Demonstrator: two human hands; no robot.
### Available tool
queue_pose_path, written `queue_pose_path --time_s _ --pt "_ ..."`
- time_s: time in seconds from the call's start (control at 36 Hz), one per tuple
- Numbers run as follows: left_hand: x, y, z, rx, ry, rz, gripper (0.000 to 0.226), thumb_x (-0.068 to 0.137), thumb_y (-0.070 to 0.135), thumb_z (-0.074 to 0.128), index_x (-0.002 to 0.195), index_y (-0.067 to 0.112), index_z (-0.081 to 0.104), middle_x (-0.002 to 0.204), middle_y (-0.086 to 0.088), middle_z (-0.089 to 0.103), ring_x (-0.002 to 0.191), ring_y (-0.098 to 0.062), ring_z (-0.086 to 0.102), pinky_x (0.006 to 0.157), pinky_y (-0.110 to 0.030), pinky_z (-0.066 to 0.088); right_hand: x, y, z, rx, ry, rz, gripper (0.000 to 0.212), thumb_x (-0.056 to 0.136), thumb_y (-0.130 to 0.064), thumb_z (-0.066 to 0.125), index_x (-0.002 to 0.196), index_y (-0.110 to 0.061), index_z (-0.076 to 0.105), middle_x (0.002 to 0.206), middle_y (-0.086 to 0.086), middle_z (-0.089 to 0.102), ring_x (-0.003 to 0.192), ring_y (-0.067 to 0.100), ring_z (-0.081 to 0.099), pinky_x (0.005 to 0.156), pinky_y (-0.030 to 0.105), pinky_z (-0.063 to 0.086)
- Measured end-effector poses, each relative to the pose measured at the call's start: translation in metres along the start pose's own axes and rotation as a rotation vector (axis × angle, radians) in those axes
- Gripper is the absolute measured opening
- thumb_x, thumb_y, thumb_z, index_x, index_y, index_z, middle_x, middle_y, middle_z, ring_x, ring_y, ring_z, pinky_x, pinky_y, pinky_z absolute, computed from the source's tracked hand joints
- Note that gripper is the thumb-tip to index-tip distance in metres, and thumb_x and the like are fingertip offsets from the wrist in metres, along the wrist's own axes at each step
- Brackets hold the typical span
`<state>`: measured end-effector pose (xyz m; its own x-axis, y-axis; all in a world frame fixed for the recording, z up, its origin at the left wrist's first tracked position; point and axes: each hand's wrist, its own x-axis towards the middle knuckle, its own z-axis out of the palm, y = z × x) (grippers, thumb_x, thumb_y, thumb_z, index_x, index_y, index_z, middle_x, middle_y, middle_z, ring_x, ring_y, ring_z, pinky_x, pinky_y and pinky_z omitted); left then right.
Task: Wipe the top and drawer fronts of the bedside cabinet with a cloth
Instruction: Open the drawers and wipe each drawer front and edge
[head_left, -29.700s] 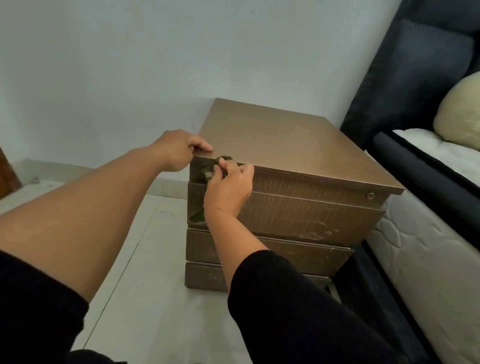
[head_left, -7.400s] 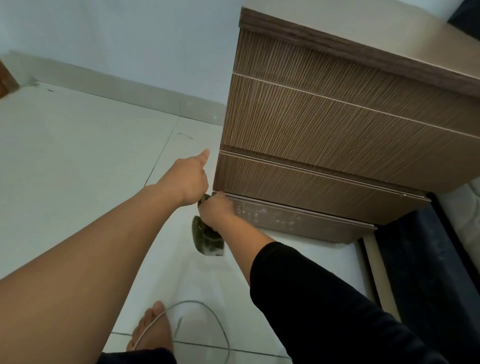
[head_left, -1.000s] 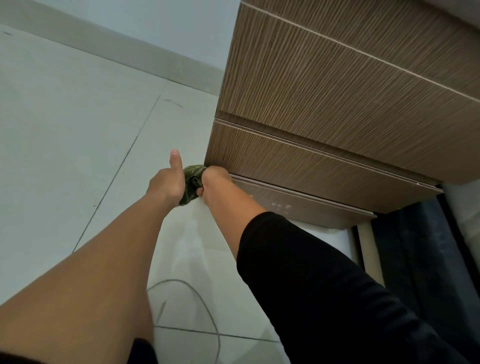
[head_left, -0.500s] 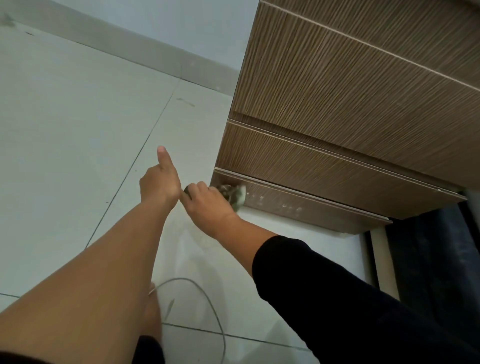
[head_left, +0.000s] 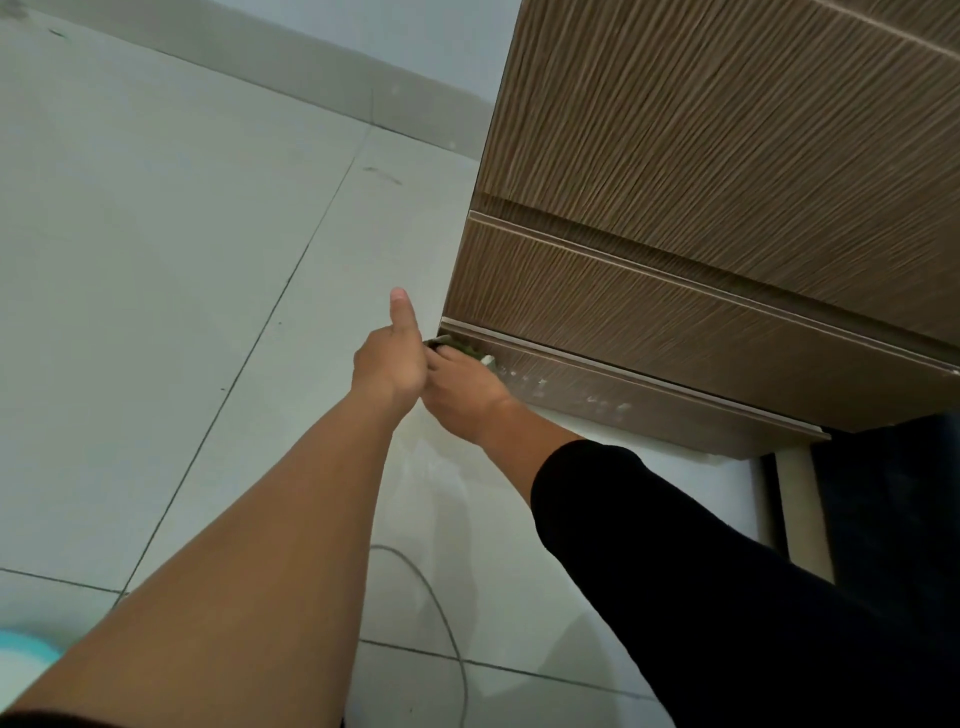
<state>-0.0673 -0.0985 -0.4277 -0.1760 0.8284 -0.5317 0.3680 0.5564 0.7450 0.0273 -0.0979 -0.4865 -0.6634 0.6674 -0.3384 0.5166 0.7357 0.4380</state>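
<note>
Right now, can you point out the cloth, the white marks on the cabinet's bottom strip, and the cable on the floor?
cloth (head_left: 457, 347), head view: green bit showing above the right hand.
white marks (head_left: 597, 402), head view: specks on the bottom strip.
cable (head_left: 441, 608), head view: its curve over the tiles.

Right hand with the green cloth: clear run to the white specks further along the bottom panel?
Probably yes. The right hand presses the dark green cloth at the brown wood-grain bottom panel's left end; the white specks lie along the same bare strip, nothing between.
</note>
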Motion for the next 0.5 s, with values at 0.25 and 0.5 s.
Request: queue_pose_path --time_s 0.25,0.5 --pt "-0.004 0.000 0.016 0.066 -0.071 -0.025 0.074 0.094 0.058 0.005 0.131 0.016 0.053 0.134 -0.013 0.053 0.124 -0.027 0.048 0.103 -0.038 0.033 -0.002 -0.009 0.011 -0.119 -0.136 0.034 0.043 0.093 -0.029 0.047 0.135 -0.020 0.048 0.154 -0.002 0.025 0.145 0.020 0.013 0.119 0.031 0.013" --pt "-0.014 0.001 0.020 0.174 -0.123 0.081 0.034 0.094 0.023 0.032 0.117 0.017 0.056 0.121 -0.011 0.059 0.106 -0.030 0.052 0.091 -0.039 0.042 -0.011 -0.007 0.011 -0.117 -0.243 0.046 0.042 0.095 -0.027 0.041 0.135 -0.017 0.046 0.152 0.002 0.030 0.144 0.023 0.016 0.119 0.034 0.009"
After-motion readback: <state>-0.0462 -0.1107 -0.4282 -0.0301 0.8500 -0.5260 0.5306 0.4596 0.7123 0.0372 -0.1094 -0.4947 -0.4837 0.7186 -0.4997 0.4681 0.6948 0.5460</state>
